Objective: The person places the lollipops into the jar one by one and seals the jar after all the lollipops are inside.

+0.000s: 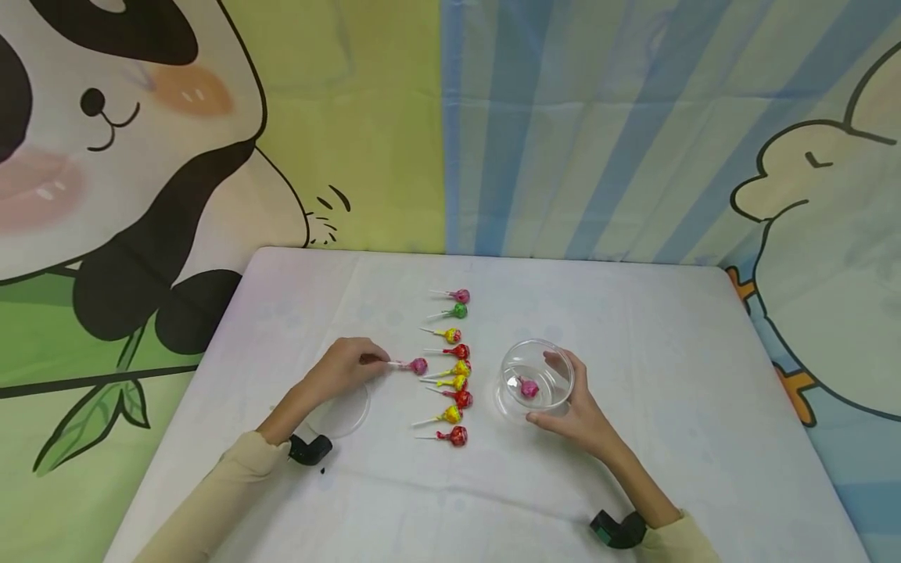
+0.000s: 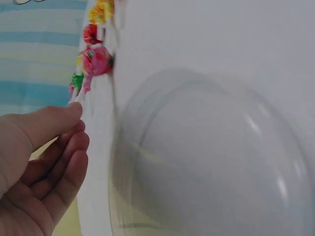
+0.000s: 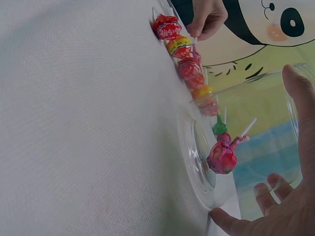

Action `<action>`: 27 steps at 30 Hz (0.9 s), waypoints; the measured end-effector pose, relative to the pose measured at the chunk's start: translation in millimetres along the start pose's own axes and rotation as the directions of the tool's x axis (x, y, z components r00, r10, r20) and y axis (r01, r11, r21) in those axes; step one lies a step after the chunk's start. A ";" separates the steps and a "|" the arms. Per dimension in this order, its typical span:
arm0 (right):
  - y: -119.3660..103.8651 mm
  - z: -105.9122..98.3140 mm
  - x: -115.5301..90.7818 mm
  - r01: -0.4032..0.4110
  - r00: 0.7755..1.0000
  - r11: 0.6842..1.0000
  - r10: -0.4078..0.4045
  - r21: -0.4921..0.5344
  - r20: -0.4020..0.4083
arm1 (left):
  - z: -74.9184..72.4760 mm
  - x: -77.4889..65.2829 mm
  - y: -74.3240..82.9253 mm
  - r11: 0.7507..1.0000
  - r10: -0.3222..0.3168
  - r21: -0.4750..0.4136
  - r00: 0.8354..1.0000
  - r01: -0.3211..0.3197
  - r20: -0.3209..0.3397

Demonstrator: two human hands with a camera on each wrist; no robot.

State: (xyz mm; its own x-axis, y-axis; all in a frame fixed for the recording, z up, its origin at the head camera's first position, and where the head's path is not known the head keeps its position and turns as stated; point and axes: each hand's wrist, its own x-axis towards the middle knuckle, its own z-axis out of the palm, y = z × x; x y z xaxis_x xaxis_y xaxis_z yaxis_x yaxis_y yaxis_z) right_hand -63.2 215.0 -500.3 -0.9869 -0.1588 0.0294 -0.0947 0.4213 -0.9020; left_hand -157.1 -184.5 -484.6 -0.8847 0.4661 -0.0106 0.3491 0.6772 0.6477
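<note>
My left hand [image 1: 348,367] pinches the white stick of a pink lollipop [image 1: 418,366], its wrapped head pointing right toward a column of lollipops. In the left wrist view, thumb and fingertips meet on that stick. My right hand [image 1: 580,410] holds a clear round jar [image 1: 512,367] from its right side, thumb and fingers spread around the wall. Inside the jar lies another pink lollipop [image 3: 222,157], its stick tilted up in the right wrist view. A clear round lid [image 1: 345,418] lies on the table just below my left hand.
Between the hands several lollipops form a column, sticks to the left: a pink one [image 1: 461,296] and a green one [image 1: 460,311] at the far end, then yellow and red, with a red one [image 1: 457,435] nearest. A white cloth [image 1: 450,516] covers the table; a printed curtain [image 1: 549,133] hangs behind.
</note>
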 end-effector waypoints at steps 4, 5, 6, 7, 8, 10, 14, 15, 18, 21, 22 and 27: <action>0.1 0.5 3.5 0.002 1.000 1.000 -0.002 -0.008 0.004 | -9.3 -6.2 -3.8 0.967 -0.126 -0.226 0.991 0.114 -0.039; 0.2 0.7 4.1 0.000 1.000 1.000 0.000 -0.007 0.006 | -12.1 -8.4 -3.3 0.945 -0.164 -0.293 0.986 0.147 -0.037; 0.3 0.9 4.8 0.000 1.000 1.000 0.000 -0.005 0.006 | -14.4 -10.5 -3.2 0.919 -0.189 -0.358 0.981 0.164 -0.037; 0.0 1.0 5.3 -0.002 1.000 1.000 0.002 -0.004 0.008 | -16.7 -12.6 -2.3 0.887 -0.214 -0.424 0.976 0.180 -0.032; -0.2 1.1 5.8 -0.002 1.000 1.000 0.002 0.000 0.008 | -19.2 -14.8 -0.8 0.853 -0.238 -0.483 0.971 0.195 -0.027; -1.0 1.1 6.4 -0.003 1.000 1.000 0.003 0.003 0.010 | -24.2 -18.7 3.5 0.793 -0.270 -0.574 0.962 0.204 -0.032; -3.2 0.6 6.7 -0.011 1.000 1.000 0.011 0.012 0.012 | -32.2 -25.2 13.9 0.732 -0.270 -0.660 0.961 0.167 -0.057; -3.5 0.5 6.4 -0.013 1.000 1.000 0.013 0.011 0.013 | -33.4 -26.8 16.3 0.722 -0.264 -0.674 0.963 0.156 -0.061; -3.2 0.5 4.7 -0.026 1.000 1.000 0.026 0.013 0.016 | -34.7 -32.3 24.4 0.708 -0.240 -0.693 0.969 0.137 -0.054; -1.0 0.3 2.1 -0.030 0.999 1.000 0.030 0.009 0.018 | -33.1 -36.4 32.8 0.697 -0.218 -0.705 0.975 0.128 -0.039; -0.1 0.2 1.2 -0.027 1.000 1.000 0.026 0.013 0.017 | -32.2 -37.1 35.4 0.697 -0.212 -0.705 0.977 0.128 -0.032; 2.6 0.0 -3.6 -0.014 1.000 0.999 0.014 0.029 0.007 | -25.5 -37.7 46.8 0.700 -0.177 -0.702 0.984 0.129 0.004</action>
State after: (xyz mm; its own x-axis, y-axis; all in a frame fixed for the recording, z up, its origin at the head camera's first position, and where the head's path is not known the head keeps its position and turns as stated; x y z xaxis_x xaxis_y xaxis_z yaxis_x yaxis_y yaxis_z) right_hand -59.9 216.7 -502.7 -0.9871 -0.1594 0.0139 -0.0770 0.3971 -0.9146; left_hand -115.3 -184.9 -434.5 -0.9312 0.3411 -0.1286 -0.0872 0.1343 0.9871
